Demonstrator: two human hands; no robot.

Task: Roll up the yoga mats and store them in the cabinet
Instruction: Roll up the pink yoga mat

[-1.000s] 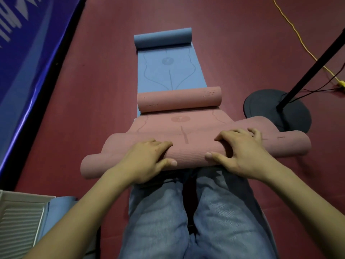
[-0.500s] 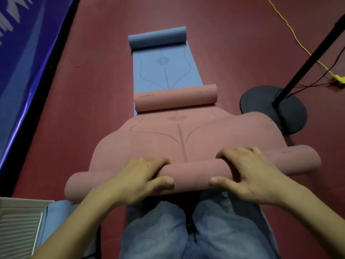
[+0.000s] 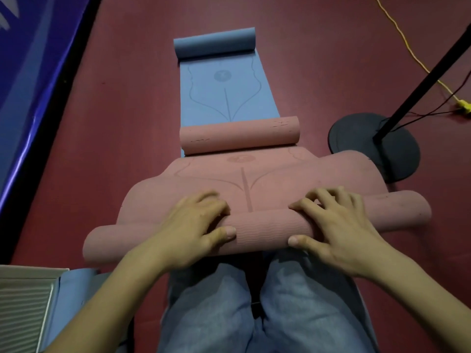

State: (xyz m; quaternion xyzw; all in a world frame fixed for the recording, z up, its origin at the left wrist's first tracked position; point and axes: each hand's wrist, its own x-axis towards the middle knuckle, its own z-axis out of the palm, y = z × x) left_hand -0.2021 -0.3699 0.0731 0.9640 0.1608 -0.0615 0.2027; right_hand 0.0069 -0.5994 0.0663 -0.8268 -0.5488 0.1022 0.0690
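Observation:
A pink yoga mat (image 3: 257, 184) lies across my lap, its near end rolled into a tube (image 3: 260, 231) and its far end curled into a second roll (image 3: 239, 135). My left hand (image 3: 193, 225) grips the near tube left of centre, fingers over the top and thumb on the front. Right of centre, my right hand (image 3: 334, 225) grips the same tube the same way. Beyond the pink mat a blue yoga mat (image 3: 224, 93) lies flat on the red floor, its far end curled up (image 3: 214, 43).
A black round stand base (image 3: 374, 146) with a slanted pole sits at the right, with a yellow cable (image 3: 407, 49) and dark wires behind it. A blue banner (image 3: 33, 72) runs along the left. A white slatted panel (image 3: 23, 309) and a blue object are at bottom left.
Both hands rolled the near end of the pink mat toward me and back; more flat mat now shows ahead of the tube. The view shifted slightly.

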